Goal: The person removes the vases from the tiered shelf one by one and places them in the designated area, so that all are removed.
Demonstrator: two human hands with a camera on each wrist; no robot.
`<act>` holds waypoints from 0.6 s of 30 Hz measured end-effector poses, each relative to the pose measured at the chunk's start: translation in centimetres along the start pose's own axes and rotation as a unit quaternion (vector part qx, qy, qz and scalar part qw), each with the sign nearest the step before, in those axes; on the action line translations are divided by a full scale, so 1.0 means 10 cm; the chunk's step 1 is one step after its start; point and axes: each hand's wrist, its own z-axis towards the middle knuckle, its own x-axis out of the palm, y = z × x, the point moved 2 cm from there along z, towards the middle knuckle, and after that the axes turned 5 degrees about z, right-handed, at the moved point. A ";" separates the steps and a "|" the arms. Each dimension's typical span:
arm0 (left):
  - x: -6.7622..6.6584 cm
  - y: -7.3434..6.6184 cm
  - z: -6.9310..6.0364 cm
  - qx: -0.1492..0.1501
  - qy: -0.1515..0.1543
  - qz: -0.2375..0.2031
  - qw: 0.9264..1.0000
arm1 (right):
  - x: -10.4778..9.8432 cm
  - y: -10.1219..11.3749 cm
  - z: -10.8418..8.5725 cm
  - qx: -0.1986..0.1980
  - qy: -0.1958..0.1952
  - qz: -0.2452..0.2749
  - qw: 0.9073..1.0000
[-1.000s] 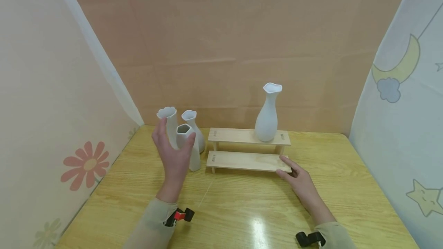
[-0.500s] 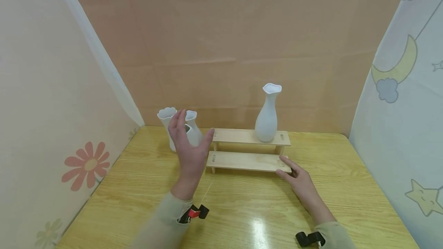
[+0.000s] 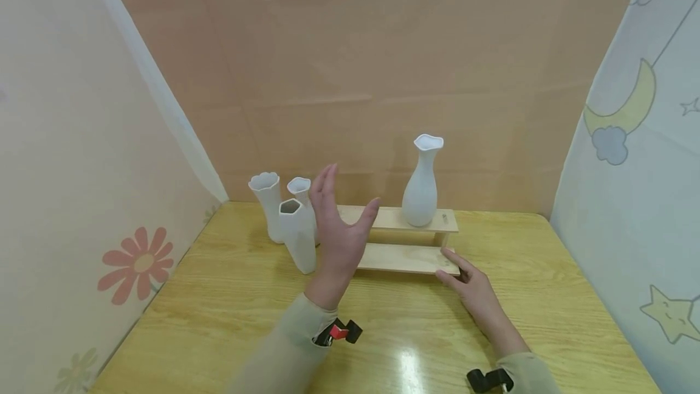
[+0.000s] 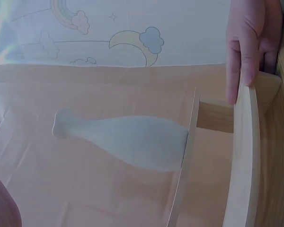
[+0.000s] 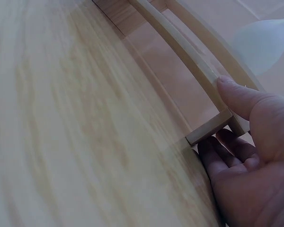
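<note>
A two-tier wooden shelf (image 3: 407, 258) stands on the table, with a tall white vase (image 3: 420, 196) upright near the right end of its upper tier. My right hand (image 3: 481, 300) grips the lower tier's right end; in the right wrist view the thumb of this hand (image 5: 260, 161) lies over the board edge and the fingers curl beneath. Fingers spread and holding nothing, my left hand (image 3: 340, 242) is raised in front of the shelf's left part, hiding it. Left of it stand a scalloped-rim vase (image 3: 271, 208), a wavy-rim vase (image 3: 299, 186) partly covered, and a vase with an angular mouth (image 3: 299, 239).
The wooden table (image 3: 219, 315) runs up to a pinkish-brown backdrop (image 3: 306, 78). Patterned cloth hangs at both sides, with a flower on the left and a moon on the right. Dark wrist devices sit at both cuffs.
My left hand has moved right, from beside the group of vases to in front of the shelf's left part. The right hand has stayed at the lower tier's end.
</note>
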 end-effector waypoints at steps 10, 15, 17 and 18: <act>0.36 -0.03 0.01 -0.034 0.043 0.006 0.998 | 0.02 -0.02 0.00 0.011 -0.004 0.002 1.000; 0.54 0.01 0.01 -0.058 0.073 0.011 0.996 | 0.03 -0.01 0.01 0.015 -0.005 0.015 1.000; 0.61 0.03 0.01 -0.077 0.090 0.013 0.993 | 0.03 -0.01 0.02 0.016 -0.007 0.013 1.000; 0.64 0.04 0.00 -0.087 0.099 0.013 0.991 | 0.03 -0.01 0.02 0.016 -0.008 0.011 1.000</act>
